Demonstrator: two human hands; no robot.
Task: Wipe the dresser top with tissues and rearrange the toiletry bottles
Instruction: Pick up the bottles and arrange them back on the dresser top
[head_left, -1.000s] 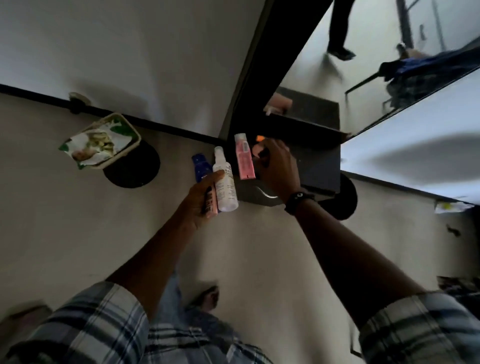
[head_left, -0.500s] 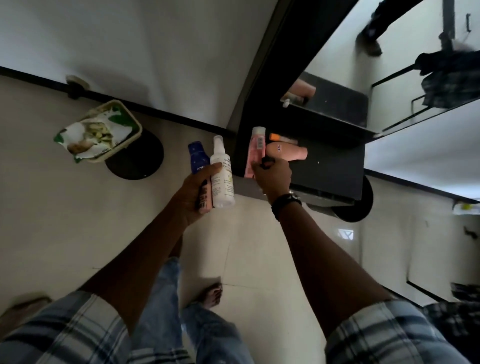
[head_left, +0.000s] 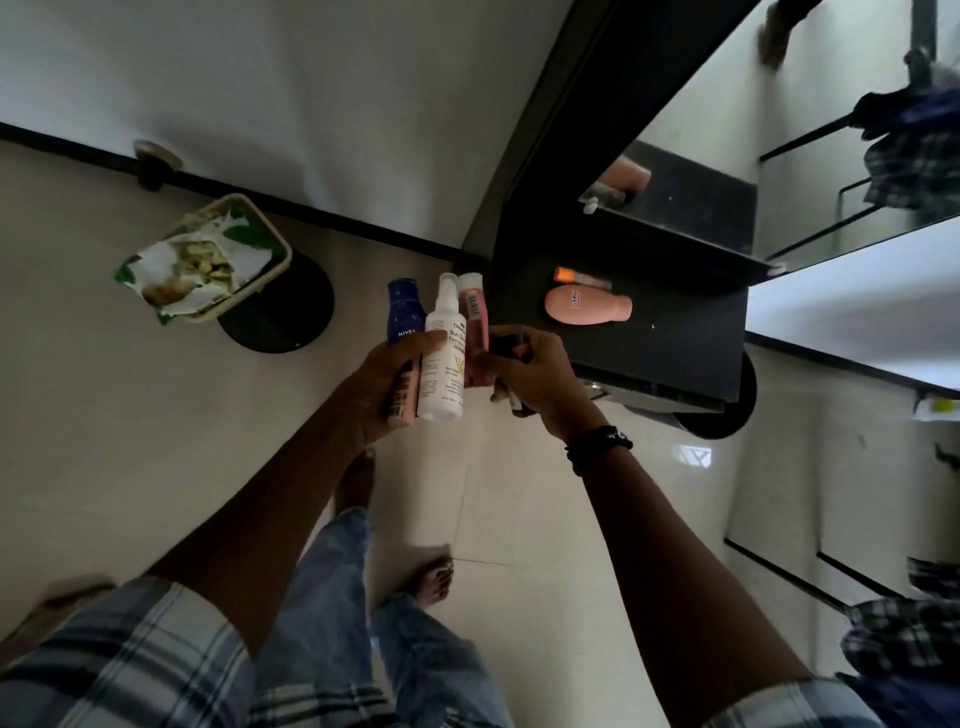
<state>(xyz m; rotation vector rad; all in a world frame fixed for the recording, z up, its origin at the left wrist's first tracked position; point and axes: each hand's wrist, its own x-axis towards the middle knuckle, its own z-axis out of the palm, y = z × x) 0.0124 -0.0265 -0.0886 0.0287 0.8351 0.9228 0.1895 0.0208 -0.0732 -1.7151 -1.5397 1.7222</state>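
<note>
Left hand (head_left: 384, 387) curls round a dark blue plastic lotion bottle (head_left: 402, 312) and a white plastic spray bottle (head_left: 441, 358). Right hand (head_left: 540, 384), just beside, pinches a slim pink plastic bottle (head_left: 475, 317) against them. Beyond, a peach plastic bottle (head_left: 587, 306) and an orange-capped tube (head_left: 581, 276) lie on the black dresser top (head_left: 685, 338).

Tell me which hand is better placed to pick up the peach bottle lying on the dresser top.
Right, probably. The right hand sits beside the dresser top, nearer the peach bottle, though it holds a pink bottle. The left hand grips the blue bottle and white spray bottle.
</note>
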